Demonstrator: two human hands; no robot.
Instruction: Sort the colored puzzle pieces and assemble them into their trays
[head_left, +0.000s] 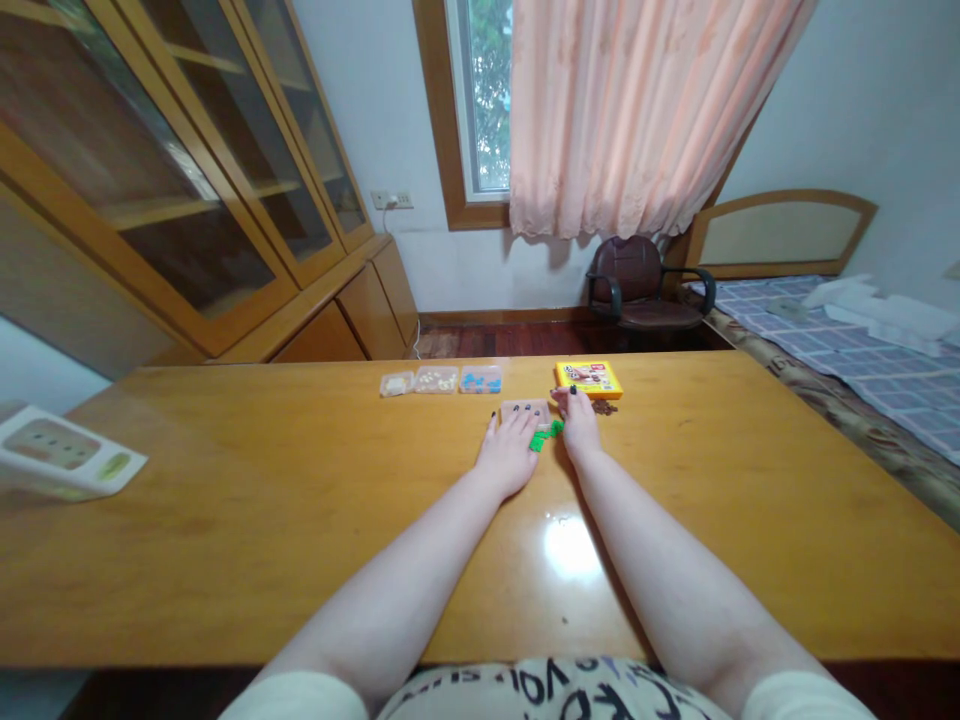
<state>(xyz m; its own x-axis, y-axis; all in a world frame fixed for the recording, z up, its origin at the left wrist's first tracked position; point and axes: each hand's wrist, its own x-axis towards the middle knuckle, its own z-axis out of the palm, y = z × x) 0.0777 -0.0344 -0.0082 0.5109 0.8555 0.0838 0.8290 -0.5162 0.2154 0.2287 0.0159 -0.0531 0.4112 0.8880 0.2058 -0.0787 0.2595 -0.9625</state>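
Note:
My left hand (510,448) lies flat on the wooden table (262,500), fingers stretched forward onto a small tan tray (525,407). My right hand (579,425) rests beside it, fingers reaching toward a yellow box (589,378) and touching its near edge. Between the two hands lie small green pieces (546,436); whether either hand grips them I cannot make out. Dark small pieces (604,408) sit just right of my right hand.
Three small clear trays (441,380) of white and blue pieces stand in a row behind my left hand. A white box (60,455) lies at the table's left edge. Beyond the table are a brown chair (645,285), a bed (862,360) and a glass-door cabinet (187,180).

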